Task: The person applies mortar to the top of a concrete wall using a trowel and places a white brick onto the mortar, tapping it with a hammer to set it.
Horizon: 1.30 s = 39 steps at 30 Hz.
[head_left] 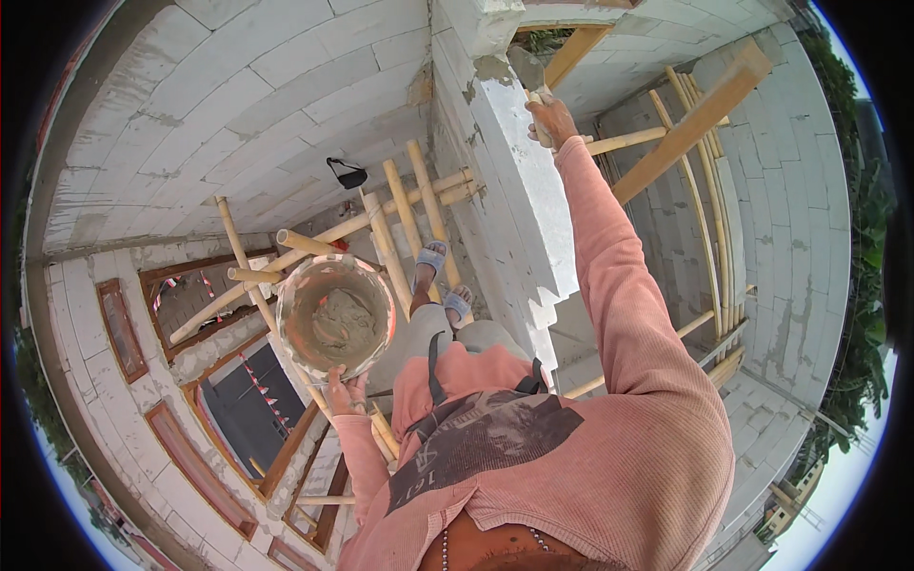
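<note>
My left hand [346, 392] grips the near side of an orange bucket [386, 354] with a mortar-crusted rim. Grey wet mortar [345, 322] lies in the bottom of the bucket. At the far end of my stretched-out arm, my right hand [554, 124] is closed round the handle of a trowel [526, 68]. The trowel's grey blade is beside the upper part of a white block wall [528, 181], close to a patch of mortar [492, 68] there. How much mortar the blade carries, I cannot tell.
My sandalled feet [446, 276] stand on bamboo poles [400, 205] high above the floor. A small black bag [348, 175] hangs by the left block wall [267, 105]. To the right, a wooden plank [700, 119] slants past more bamboo poles [700, 209]. Wooden window frames [200, 457] are at lower left.
</note>
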Tool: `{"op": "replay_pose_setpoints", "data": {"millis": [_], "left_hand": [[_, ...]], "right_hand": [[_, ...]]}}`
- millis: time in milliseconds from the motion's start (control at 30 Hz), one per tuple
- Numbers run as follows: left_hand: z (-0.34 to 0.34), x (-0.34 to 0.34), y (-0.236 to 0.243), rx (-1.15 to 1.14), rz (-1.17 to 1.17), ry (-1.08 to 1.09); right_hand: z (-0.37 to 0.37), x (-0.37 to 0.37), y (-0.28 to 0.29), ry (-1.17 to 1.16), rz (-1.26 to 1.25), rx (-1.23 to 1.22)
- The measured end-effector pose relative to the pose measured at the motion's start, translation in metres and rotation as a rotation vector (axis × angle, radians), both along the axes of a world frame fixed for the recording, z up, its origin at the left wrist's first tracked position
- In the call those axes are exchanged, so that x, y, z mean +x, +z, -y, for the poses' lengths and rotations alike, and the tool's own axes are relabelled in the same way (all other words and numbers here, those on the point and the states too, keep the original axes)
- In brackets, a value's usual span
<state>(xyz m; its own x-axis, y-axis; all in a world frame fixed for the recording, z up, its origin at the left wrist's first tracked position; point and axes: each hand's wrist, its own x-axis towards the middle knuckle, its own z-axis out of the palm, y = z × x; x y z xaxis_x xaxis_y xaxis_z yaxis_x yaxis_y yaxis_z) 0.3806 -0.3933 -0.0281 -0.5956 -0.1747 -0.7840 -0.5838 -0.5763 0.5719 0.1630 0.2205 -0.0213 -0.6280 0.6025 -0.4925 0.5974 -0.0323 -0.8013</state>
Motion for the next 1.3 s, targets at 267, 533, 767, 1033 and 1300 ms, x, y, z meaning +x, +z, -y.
{"op": "replay_pose_setpoints", "data": {"millis": [267,533,767,1033,1300], "left_hand": [[-0.007,-0.015,0.007,-0.034,-0.007,0.05],[-0.026,-0.033,0.009,-0.022,0.002,0.028],[-0.046,-0.038,0.007,-0.029,0.009,-0.064],[-0.055,-0.036,0.004,0.014,0.019,-0.112],[-0.101,-0.068,0.015,-0.031,0.018,-0.307]], "right_hand": [[-0.014,0.001,-0.075,0.241,0.271,0.424],[0.019,0.049,-0.06,0.296,0.139,0.738],[0.038,0.076,-0.051,0.251,0.108,0.805],[0.065,0.101,-0.058,0.193,0.125,0.78],[0.056,0.134,-0.071,0.21,0.095,0.849]]}}
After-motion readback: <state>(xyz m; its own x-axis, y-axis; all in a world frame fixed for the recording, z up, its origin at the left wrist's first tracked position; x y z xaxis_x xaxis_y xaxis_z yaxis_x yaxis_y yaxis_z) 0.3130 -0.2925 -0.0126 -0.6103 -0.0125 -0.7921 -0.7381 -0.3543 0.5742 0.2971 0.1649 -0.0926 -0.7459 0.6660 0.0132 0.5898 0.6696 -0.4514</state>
